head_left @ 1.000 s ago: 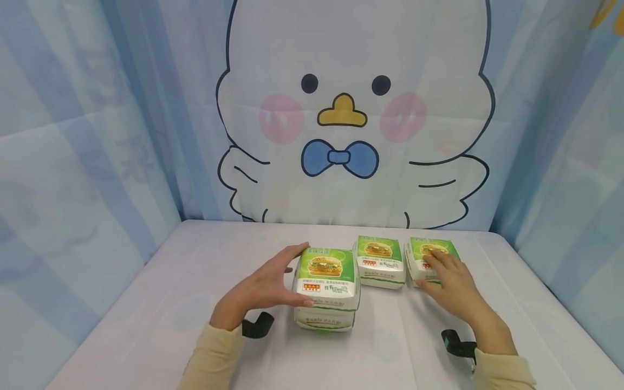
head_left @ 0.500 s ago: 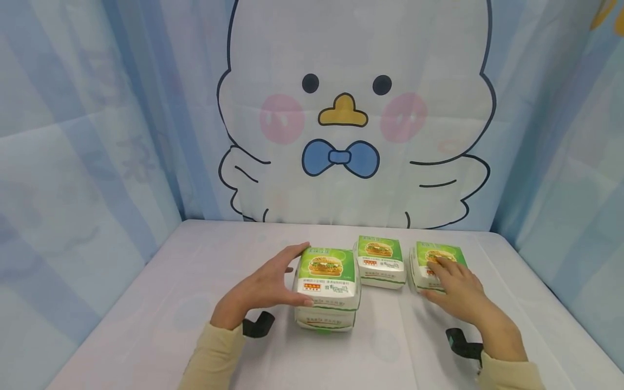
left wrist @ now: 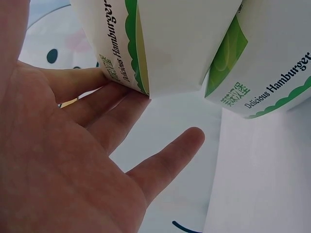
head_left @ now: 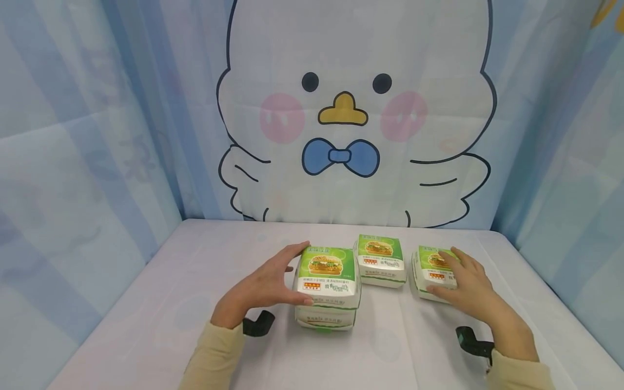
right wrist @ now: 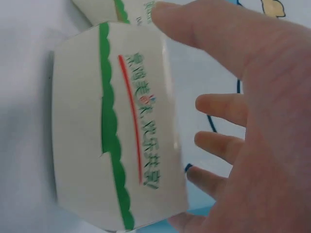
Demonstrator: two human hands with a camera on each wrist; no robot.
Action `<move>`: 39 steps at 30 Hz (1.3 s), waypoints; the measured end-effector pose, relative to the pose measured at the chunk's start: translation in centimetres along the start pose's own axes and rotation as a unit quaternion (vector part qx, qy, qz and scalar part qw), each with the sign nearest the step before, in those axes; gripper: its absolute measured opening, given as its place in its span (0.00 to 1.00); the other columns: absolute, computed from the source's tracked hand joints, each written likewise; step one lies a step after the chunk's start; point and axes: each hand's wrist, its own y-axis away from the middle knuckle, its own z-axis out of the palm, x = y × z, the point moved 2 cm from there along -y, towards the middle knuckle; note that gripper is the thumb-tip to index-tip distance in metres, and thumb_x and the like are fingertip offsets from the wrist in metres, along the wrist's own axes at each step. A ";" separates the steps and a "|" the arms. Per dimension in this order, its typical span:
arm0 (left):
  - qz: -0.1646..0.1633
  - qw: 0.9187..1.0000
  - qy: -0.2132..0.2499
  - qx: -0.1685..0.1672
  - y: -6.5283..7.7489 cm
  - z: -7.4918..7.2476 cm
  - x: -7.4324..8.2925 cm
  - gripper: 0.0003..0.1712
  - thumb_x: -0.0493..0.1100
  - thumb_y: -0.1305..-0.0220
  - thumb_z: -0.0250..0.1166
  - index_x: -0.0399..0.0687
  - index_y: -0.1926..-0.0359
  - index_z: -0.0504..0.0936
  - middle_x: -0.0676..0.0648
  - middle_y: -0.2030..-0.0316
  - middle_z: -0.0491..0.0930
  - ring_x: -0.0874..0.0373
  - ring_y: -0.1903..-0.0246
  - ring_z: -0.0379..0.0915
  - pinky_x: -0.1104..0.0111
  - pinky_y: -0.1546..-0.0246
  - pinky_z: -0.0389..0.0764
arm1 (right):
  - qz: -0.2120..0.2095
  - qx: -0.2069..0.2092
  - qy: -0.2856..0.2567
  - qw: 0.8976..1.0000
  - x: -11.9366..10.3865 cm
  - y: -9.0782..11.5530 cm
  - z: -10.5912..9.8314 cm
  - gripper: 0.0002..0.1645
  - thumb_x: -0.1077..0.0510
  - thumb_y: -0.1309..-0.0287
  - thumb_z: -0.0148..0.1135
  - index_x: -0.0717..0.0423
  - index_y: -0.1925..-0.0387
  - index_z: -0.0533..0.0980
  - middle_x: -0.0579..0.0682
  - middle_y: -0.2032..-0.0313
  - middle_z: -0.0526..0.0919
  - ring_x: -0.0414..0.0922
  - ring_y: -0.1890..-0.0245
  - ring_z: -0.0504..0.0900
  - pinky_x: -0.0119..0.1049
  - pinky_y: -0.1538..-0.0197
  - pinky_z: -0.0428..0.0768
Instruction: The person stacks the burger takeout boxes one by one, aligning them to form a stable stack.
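Note:
Two white-and-green burger boxes stand stacked, the upper box (head_left: pixel 326 271) over the lower box (head_left: pixel 324 318). My left hand (head_left: pixel 263 284) spans the upper box from its left, thumb at the front and fingers behind. In the left wrist view the fingertips touch the upper box's wall (left wrist: pixel 180 43), while the little finger stands free. Further right, a single burger box (head_left: pixel 435 279) lies turned slightly. Over its right side is my right hand (head_left: pixel 470 284), fingers spread and thumb near its front; the right wrist view shows fairly straight fingers beside that box (right wrist: pixel 131 126).
Another burger box (head_left: pixel 380 262) sits between the stack and the right-hand box, just behind the stack. All stand on a pale cloth-covered table (head_left: pixel 195 244). A curtain with a cartoon bird (head_left: pixel 341 189) hangs behind the table's back edge.
The right-hand box has slid right and nearer to me, turning slightly, with my right hand following. My right fingers have spread wider. The left hand and stack stay put.

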 end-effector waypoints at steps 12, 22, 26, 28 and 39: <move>-0.005 1.000 0.003 -0.002 0.1 0.0 0.0 0.66 0.58 0.56 0.80 0.55 0.22 0.50 0.51 0.24 0.53 0.53 0.28 0.56 0.48 0.31 0.68 | -0.014 -0.021 0.000 1.000 1.3 0.5 -0.2 0.55 0.42 0.52 0.74 0.64 0.31 0.60 0.74 0.33 0.55 0.77 0.38 0.53 0.78 0.44 0.60; -0.007 1.000 0.016 -0.001 0.2 0.0 -0.2 0.68 0.58 0.56 0.80 0.56 0.21 0.47 0.51 0.23 0.50 0.52 0.25 0.52 0.50 0.29 0.65 | 0.010 -0.032 -0.024 0.999 2.7 0.4 0.1 0.64 0.38 0.54 0.74 0.60 0.26 0.50 0.78 0.30 0.42 0.83 0.36 0.49 0.82 0.45 0.58; -0.004 1.000 0.024 -0.005 0.3 -0.1 -0.2 0.68 0.59 0.56 0.80 0.58 0.21 0.46 0.52 0.23 0.49 0.50 0.24 0.50 0.50 0.28 0.64 | 0.013 -0.037 -0.031 0.999 3.3 0.4 0.5 0.66 0.40 0.55 0.76 0.61 0.26 0.48 0.79 0.30 0.40 0.83 0.37 0.50 0.82 0.47 0.61; 0.001 1.000 0.027 -0.007 0.3 -0.2 -0.2 0.68 0.59 0.56 0.80 0.58 0.21 0.46 0.52 0.23 0.48 0.49 0.24 0.49 0.50 0.28 0.64 | 0.016 -0.038 -0.038 0.998 3.5 0.4 0.6 0.67 0.41 0.56 0.76 0.61 0.25 0.47 0.79 0.30 0.37 0.83 0.37 0.49 0.82 0.47 0.60; 0.009 1.000 0.028 -0.009 0.2 -0.4 -0.2 0.67 0.56 0.54 0.80 0.59 0.21 0.46 0.52 0.22 0.48 0.49 0.24 0.48 0.49 0.28 0.64 | 0.023 -0.029 -0.073 0.997 4.0 0.3 0.9 0.66 0.48 0.56 0.77 0.63 0.26 0.46 0.81 0.30 0.36 0.81 0.36 0.48 0.79 0.46 0.60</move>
